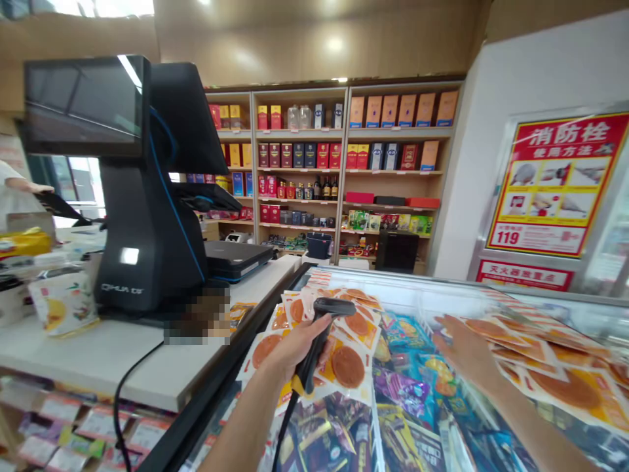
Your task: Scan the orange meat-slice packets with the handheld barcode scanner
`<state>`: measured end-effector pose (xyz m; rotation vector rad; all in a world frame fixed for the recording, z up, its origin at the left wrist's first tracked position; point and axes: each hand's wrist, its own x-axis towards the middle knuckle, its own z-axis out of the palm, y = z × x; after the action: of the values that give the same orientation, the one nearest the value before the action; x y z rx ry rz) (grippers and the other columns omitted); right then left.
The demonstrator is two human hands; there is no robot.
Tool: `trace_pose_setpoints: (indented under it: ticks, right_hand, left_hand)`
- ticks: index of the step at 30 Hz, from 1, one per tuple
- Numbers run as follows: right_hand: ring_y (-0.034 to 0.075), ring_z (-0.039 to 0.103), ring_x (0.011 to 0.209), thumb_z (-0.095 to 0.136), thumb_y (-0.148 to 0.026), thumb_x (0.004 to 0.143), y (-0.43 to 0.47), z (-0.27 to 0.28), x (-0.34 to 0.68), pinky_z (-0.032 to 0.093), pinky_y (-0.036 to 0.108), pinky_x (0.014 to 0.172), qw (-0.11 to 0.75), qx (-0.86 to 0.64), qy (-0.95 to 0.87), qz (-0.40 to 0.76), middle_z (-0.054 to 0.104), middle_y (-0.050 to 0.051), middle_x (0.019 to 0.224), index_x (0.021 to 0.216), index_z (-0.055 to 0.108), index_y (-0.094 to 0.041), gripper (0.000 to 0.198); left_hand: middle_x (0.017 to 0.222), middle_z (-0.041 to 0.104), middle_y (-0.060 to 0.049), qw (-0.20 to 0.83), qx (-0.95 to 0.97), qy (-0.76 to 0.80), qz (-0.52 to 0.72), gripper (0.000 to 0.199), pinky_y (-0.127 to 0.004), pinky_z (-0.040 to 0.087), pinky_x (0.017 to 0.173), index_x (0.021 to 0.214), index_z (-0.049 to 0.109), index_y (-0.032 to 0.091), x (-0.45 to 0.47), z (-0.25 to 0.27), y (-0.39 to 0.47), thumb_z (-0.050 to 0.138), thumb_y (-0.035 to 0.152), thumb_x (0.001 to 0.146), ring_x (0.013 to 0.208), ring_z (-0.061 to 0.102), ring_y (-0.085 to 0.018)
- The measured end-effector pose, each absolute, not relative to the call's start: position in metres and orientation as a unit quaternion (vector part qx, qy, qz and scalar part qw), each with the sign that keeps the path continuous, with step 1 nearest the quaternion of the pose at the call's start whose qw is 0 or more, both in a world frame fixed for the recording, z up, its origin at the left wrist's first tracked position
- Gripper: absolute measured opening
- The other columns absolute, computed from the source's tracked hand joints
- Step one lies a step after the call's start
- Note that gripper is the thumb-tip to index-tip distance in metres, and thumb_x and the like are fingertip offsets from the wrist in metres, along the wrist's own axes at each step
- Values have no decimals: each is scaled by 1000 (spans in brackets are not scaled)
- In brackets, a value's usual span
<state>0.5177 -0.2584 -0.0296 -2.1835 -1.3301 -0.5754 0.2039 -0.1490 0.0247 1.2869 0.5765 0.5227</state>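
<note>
My left hand (pixel 295 351) is wrapped around the grip of a black barcode scanner (pixel 314 354) with a yellow-tipped base and a cable trailing down. Beneath the scanner, flat white packets (pixel 348 367) printed with round brown discs lie in a loose pile on the freezer's glass top. Over on the right, my right hand (pixel 464 344) is stretched out, its fingers extended and slightly blurred. It lies beside a second spread of similar packets (pixel 565 387); whether it touches them I cannot tell. Through the glass show several colourful wrapped packs (pixel 403 390).
A black point-of-sale terminal (pixel 147 229) stands on the white counter (pixel 142 373) at left, near a white pouch (pixel 63 301). Shelves (pixel 299 134) of boxes and bottles line the back wall. A red-and-yellow sign (pixel 557 183) hangs at right. Another person's arm (pixel 22 187) shows far left.
</note>
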Motion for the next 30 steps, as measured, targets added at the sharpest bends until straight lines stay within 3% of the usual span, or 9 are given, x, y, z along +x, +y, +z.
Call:
trace_pose_setpoints:
  ticks: [4, 9, 14, 17, 22, 26, 30]
  right_hand:
    - [23, 40, 108, 38, -42, 71, -223, -25, 445, 29, 35, 91, 264, -759, -589, -88, 48, 10, 115, 108, 47, -14, 48]
    - [19, 43, 105, 48, -43, 64, -188, -33, 397, 32, 31, 86, 287, -733, -617, -26, 45, 6, 118, 118, 37, -20, 59]
    - [16, 48, 98, 32, -32, 76, -183, -40, 403, 35, 27, 80, 291, -730, -618, -30, 53, 6, 109, 109, 47, -20, 38]
    - [16, 54, 86, 22, -25, 79, -195, -39, 424, 37, 27, 74, 313, -756, -572, -58, 61, 6, 94, 100, 53, -19, 38]
    - [18, 55, 69, 24, -26, 76, -219, -36, 473, 39, 26, 63, 406, -797, -435, -106, 61, 8, 73, 85, 56, -15, 35]
    - [15, 52, 58, 26, -33, 74, -234, -41, 503, 42, 24, 49, 529, -769, -356, -29, 56, 5, 68, 83, 53, -15, 34]
    - [13, 51, 59, 31, -38, 71, -241, -48, 511, 44, 23, 47, 599, -733, -322, 24, 53, 4, 70, 82, 51, -15, 32]
  left_hand:
    - [48, 45, 4, 722, 591, 269, 237, 37, -19, 29, 38, 60, 42, 17, 198, 29, -153, 44, 54, 65, 38, 41, -7]
    - [49, 47, 3, 706, 595, 297, 245, 38, -18, 29, 38, 60, 41, 16, 186, 34, -160, 44, 54, 65, 38, 42, -6]
    - [49, 47, 3, 716, 580, 307, 238, 40, -17, 29, 38, 60, 42, 15, 184, 32, -159, 45, 54, 64, 38, 42, -6]
    - [50, 47, 3, 746, 561, 283, 222, 39, -18, 30, 39, 66, 45, 15, 192, 32, -157, 45, 54, 64, 39, 43, -6]
    - [51, 48, 3, 776, 553, 245, 177, 41, -18, 29, 39, 66, 45, 15, 214, 36, -163, 44, 56, 64, 39, 42, -6]
    - [52, 49, 2, 787, 551, 226, 160, 38, -19, 30, 39, 69, 45, 16, 230, 35, -175, 45, 53, 65, 39, 43, -7]
    - [50, 47, 3, 804, 531, 213, 164, 34, -18, 28, 38, 70, 45, 16, 237, 33, -183, 44, 50, 68, 37, 41, -6]
